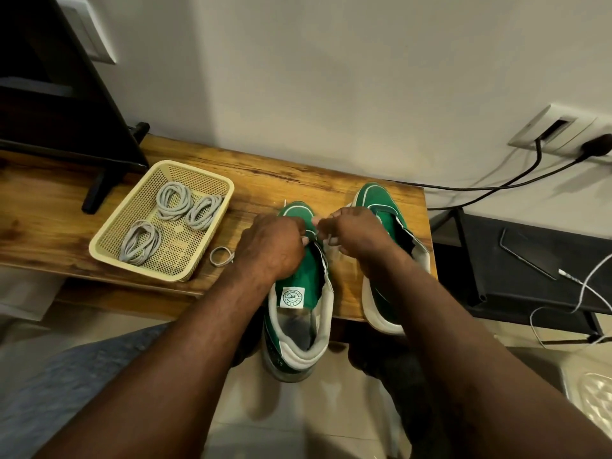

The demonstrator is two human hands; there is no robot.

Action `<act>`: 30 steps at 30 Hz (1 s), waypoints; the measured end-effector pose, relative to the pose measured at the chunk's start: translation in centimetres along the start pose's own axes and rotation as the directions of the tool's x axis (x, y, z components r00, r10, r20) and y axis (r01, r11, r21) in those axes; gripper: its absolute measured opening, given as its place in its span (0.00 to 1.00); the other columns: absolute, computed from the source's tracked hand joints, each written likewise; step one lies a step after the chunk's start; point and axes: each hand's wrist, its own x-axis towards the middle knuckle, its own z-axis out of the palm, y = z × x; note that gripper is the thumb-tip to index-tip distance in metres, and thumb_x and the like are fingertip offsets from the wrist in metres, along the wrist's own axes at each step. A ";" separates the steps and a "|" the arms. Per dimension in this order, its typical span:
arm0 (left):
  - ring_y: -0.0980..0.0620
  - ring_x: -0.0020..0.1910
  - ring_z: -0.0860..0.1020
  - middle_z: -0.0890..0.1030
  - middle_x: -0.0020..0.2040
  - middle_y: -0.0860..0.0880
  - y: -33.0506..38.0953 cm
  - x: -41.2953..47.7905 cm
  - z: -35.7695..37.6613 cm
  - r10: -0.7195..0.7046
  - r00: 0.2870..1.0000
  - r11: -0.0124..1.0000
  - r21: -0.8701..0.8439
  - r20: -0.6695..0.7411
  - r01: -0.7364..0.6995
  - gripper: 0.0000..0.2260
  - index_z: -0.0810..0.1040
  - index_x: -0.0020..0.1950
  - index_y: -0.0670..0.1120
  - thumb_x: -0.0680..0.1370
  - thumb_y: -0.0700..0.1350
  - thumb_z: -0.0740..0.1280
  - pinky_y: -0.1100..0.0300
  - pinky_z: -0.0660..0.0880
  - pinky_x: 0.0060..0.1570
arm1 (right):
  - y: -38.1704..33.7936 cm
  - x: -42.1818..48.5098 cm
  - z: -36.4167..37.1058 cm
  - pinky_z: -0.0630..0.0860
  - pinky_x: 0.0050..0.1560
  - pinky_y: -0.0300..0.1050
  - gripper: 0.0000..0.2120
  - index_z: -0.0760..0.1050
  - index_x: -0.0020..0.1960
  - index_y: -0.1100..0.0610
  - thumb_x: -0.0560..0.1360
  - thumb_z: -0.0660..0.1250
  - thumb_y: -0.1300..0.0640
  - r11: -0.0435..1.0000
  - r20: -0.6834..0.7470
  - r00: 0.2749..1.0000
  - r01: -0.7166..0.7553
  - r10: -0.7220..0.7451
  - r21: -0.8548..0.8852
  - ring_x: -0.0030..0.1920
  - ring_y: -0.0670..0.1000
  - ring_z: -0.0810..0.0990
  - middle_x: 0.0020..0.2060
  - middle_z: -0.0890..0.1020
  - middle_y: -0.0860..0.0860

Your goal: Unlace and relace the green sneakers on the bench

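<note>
Here, two sneakers stand beside three coiled laces.

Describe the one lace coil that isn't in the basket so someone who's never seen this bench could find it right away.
Start at the wooden bench and find the cream mesh basket on it, which holds three bundles of grey laces. Just off the basket's near right corner, between it and the left hand, a small loose lace coil lies on bare wood. It is a single thin ring, alone outside the basket.
</note>
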 end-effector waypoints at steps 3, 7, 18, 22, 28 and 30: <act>0.46 0.52 0.78 0.80 0.55 0.45 -0.1 0.0 0.1 0.000 1.000 1.000 -0.013 -0.004 0.000 0.08 0.81 0.58 0.57 0.82 0.57 0.67 0.47 0.80 0.53 | -0.9 0.2 -1.2 0.75 0.37 0.41 0.02 0.79 0.51 0.62 0.79 0.69 0.64 0.908 -0.093 0.995 0.081 -0.047 0.410 0.39 0.50 0.81 0.42 0.83 0.55; 0.44 0.52 0.78 0.81 0.53 0.44 0.0 -0.2 -0.3 0.005 1.000 1.000 0.001 -0.003 -0.005 0.08 0.82 0.57 0.53 0.81 0.52 0.67 0.49 0.78 0.51 | -1.1 0.8 -2.7 0.80 0.56 0.52 0.15 0.77 0.60 0.51 0.75 0.74 0.51 0.952 -0.491 0.850 0.282 -0.192 0.115 0.57 0.52 0.83 0.56 0.84 0.49; 0.43 0.50 0.83 0.86 0.50 0.45 0.3 -0.1 -2.7 -0.191 0.973 0.928 -0.299 0.126 0.221 0.07 0.85 0.53 0.45 0.77 0.45 0.74 0.47 0.81 0.54 | 0.7 -0.9 1.4 0.76 0.42 0.47 0.21 0.73 0.64 0.56 0.74 0.73 0.51 0.669 0.121 0.959 0.265 -0.255 -0.694 0.50 0.58 0.81 0.52 0.82 0.57; 0.43 0.49 0.84 0.87 0.45 0.45 0.9 -0.8 -4.1 -0.254 0.962 0.579 -0.780 0.104 0.237 0.05 0.84 0.39 0.46 0.74 0.39 0.72 0.50 0.79 0.55 | 1.5 -0.6 1.2 0.72 0.41 0.45 0.17 0.73 0.60 0.57 0.74 0.72 0.57 0.756 -0.025 0.978 0.145 -0.209 -0.639 0.47 0.56 0.79 0.50 0.81 0.55; 0.47 0.34 0.80 0.83 0.34 0.46 0.5 -0.7 -3.8 -0.158 0.983 0.858 -0.506 -0.088 0.093 0.19 0.81 0.36 0.45 0.79 0.57 0.69 0.52 0.77 0.41 | 2.3 0.3 1.3 0.82 0.46 0.52 0.14 0.76 0.55 0.57 0.72 0.74 0.53 0.799 -0.083 0.976 0.116 -0.203 -0.590 0.46 0.56 0.82 0.47 0.82 0.54; 0.49 0.36 0.80 0.83 0.37 0.47 0.1 -0.4 -3.2 -0.091 0.995 0.979 -0.186 -0.047 0.081 0.20 0.82 0.40 0.46 0.77 0.63 0.72 0.56 0.73 0.36 | 2.4 0.3 1.5 0.83 0.47 0.52 0.13 0.78 0.52 0.57 0.73 0.74 0.51 0.795 -0.080 0.972 0.131 -0.219 -0.592 0.46 0.56 0.82 0.45 0.83 0.54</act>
